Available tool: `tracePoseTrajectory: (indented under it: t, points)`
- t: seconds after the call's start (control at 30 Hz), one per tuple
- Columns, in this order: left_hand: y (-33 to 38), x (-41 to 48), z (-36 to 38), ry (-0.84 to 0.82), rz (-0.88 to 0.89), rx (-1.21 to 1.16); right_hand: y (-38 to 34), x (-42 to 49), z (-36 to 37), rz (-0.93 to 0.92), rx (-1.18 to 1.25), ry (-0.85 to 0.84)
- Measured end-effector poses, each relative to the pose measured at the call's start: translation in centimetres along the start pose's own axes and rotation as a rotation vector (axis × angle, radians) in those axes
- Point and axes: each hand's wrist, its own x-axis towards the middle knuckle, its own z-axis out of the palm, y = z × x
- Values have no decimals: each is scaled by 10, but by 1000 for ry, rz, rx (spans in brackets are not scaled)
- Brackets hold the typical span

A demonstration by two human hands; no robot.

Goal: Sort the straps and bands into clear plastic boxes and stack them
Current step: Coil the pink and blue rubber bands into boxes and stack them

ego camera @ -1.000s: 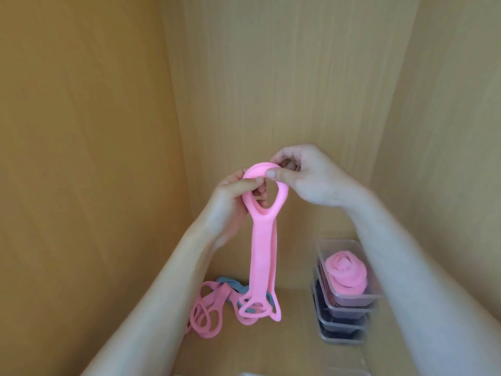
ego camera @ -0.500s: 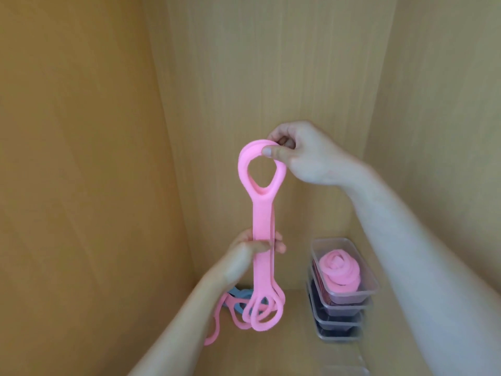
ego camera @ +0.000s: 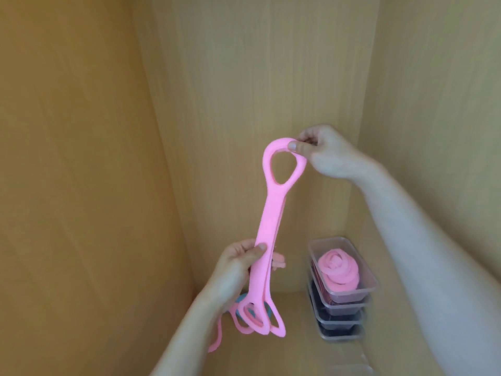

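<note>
Pink strap (ego camera: 268, 229): held up in the air, long and flat, running from upper right down to lower left, with an oval loop at its top end.
Right hand (ego camera: 325, 156): thumb and fingers pinch the top rim of the oval loop; this is the higher of the two hands.
Left hand (ego camera: 238, 270): thumb on the front face and fingers curled behind, gripping the strap's lower stretch.
Lower end: several pink loops hang bunched below the left hand, just above the shelf (ego camera: 292, 348). Cannot tell how many straps are in the bunch.
Loose strand (ego camera: 217, 340): thin and pink, trailing down beside the left forearm.
Blue band (ego camera: 241, 301): a small part shows behind the pink loops, low near the back corner, mostly hidden.
Stack of clear boxes (ego camera: 341, 318): stands on the shelf against the right wall, to the right of the hanging loops and apart from them.
Top box (ego camera: 371, 287): holds a rolled pink band (ego camera: 339, 270), coiled like a rosette.
Lower boxes: dark contents, too dim to name.
Surroundings: wooden panels (ego camera: 257, 77) close in on the left, back and right.
</note>
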Motion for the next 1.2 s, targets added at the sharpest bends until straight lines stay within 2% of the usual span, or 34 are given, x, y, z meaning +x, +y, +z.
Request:
tracePoseTrajectory:
  t: [0.1, 0.27, 0.47, 0.6, 0.7, 0.73, 0.8, 0.87, 0.97, 1.07, 1.2]
  points:
    - [10, -10, -3, 42, 17, 97, 24, -10, 4, 144, 21, 15]
    - [28, -19, -11, 70, 53, 410, 72, -48, 28, 494, 117, -58]
    - [59, -27, -4, -2, 96, 468, 102, -111, 74, 665, 175, -315]
    - [77, -32, 6, -96, 97, 602, 98, -146, 96, 641, 259, -379]
    - [79, -38, 16, -114, 81, 612, 91, -166, 106, 580, 277, -440]
    - [80, -40, 18, -110, 78, 599, 90, -172, 109, 547, 261, -430]
    - [79, -44, 21, -102, 69, 573, 88, -187, 114, 499, 267, -284]
    - [78, -47, 22, -100, 40, 528, 82, -203, 117, 459, 487, -124]
    - [76, -49, 23, -85, -9, 483, 67, -228, 116, 308, 832, -192]
    - [74, -47, 25, -84, -54, 459, 62, -243, 124, 200, 895, -303]
    - [70, -41, 27, -66, -109, 428, 62, -246, 136, 275, 901, -188]
